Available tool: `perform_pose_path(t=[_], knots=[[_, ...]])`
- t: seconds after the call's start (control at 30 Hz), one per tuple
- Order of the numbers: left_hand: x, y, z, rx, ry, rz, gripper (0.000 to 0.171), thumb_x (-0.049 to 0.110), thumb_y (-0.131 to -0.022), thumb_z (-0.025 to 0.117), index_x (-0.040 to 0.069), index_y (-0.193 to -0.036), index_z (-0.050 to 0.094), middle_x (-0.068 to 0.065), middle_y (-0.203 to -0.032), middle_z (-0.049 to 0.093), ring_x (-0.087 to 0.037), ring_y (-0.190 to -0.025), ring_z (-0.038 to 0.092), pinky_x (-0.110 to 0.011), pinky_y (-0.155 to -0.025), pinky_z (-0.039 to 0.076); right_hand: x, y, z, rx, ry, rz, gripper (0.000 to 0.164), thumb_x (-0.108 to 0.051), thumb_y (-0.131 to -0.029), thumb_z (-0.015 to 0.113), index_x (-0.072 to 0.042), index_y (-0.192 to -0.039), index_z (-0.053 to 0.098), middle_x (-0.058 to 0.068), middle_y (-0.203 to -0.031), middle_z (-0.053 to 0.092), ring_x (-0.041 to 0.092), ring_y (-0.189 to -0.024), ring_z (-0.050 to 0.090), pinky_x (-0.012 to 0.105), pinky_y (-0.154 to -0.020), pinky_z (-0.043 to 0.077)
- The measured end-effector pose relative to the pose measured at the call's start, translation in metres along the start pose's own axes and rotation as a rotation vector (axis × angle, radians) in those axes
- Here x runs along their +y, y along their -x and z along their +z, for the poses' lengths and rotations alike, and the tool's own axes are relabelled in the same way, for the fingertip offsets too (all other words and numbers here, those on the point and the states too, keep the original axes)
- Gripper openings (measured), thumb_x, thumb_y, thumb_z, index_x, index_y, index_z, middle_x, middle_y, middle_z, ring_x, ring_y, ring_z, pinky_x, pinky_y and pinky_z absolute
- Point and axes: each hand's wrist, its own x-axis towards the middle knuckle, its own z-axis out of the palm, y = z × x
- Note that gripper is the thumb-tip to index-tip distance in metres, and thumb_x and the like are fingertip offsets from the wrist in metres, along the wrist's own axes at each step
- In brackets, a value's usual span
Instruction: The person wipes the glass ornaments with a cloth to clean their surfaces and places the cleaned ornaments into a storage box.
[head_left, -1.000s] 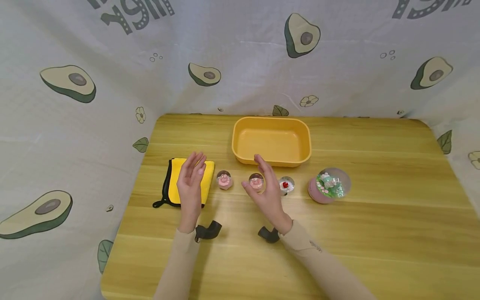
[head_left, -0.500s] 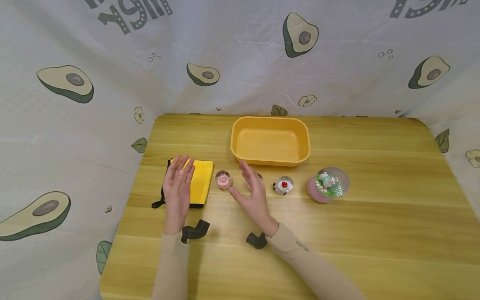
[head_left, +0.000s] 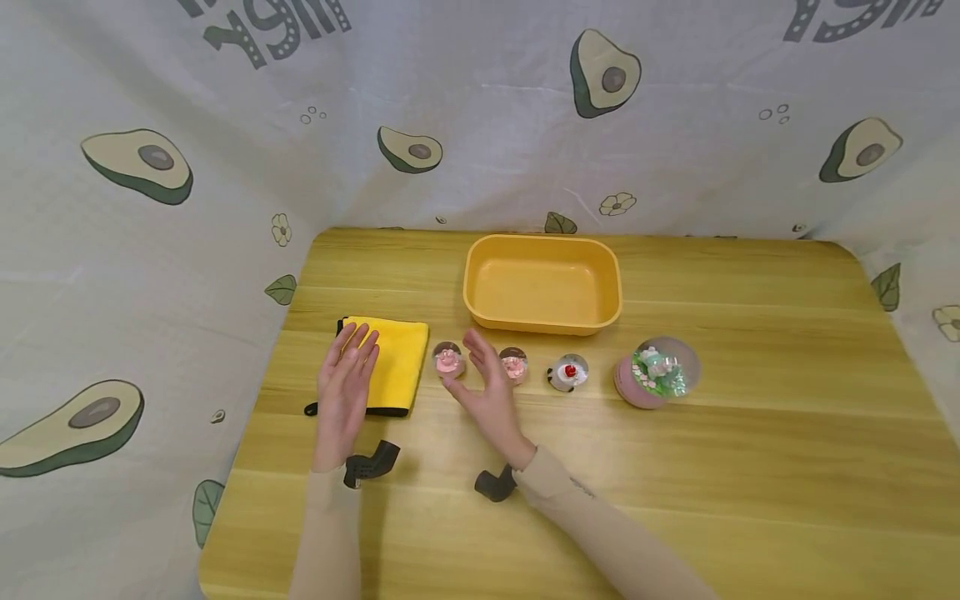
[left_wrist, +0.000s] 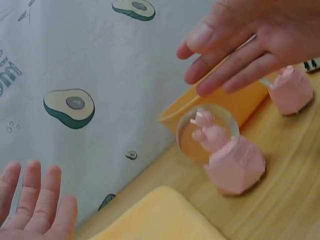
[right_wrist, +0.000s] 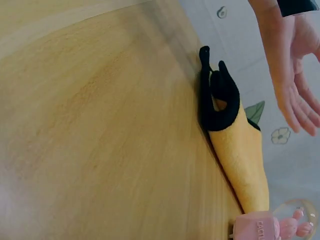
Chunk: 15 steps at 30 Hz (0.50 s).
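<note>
My left hand hovers over the left part of a folded yellow cloth with black edging, its fingers extended and holding nothing. My right hand, thumb and fingers spread apart, hangs between two small pink snow globes and grips neither. The left snow globe has a faceted pink base and a pink cactus figure, clear in the left wrist view. Beside the right hand's fingers stands the second pink snow globe. In the right wrist view, the left hand shows above the cloth; the right hand is out of that view.
A yellow plastic basin stands at the back of the wooden table. To the right are a small globe with a red cherry and a larger snow globe on a pink base. An avocado-print curtain hangs behind.
Both hands have moved to the left, the left one from the cloth's middle to its left part. The right hand has uncovered the second pink globe. The objects stay put.
</note>
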Motion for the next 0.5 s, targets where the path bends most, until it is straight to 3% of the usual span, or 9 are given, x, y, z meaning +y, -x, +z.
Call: perform_pose_path(t=[0.23, 0.5], knots=[[-0.003, -0.003, -0.020, 0.061, -0.175, -0.043, 0.039, -0.005, -0.099, 0.041, -0.011, -0.137, 0.033, -0.013, -0.126, 0.049, -0.031, -0.124, 0.045, -0.041, -0.111, 0.022, 0.008, 0.001, 0.004, -0.006, -0.028, 0.070, 0.067, 0.013, -0.083, 0.065, 0.015, -0.140, 0.030, 0.030, -0.140, 0.037, 0.042, -0.131, 0.035, 0.048, -0.108, 0.027], [-0.009, -0.007, -0.033, 0.040, -0.352, -0.022, 0.041, -0.009, -0.095, 0.047, -0.015, -0.135, 0.035, -0.013, -0.124, 0.053, -0.025, -0.119, 0.050, -0.034, -0.107, 0.031, 0.018, 0.001, 0.006, 0.003, -0.036, 0.141, 0.067, 0.010, -0.084, 0.066, 0.012, -0.141, 0.031, 0.032, -0.141, 0.036, 0.038, -0.133, 0.034, 0.043, -0.110, 0.025]])
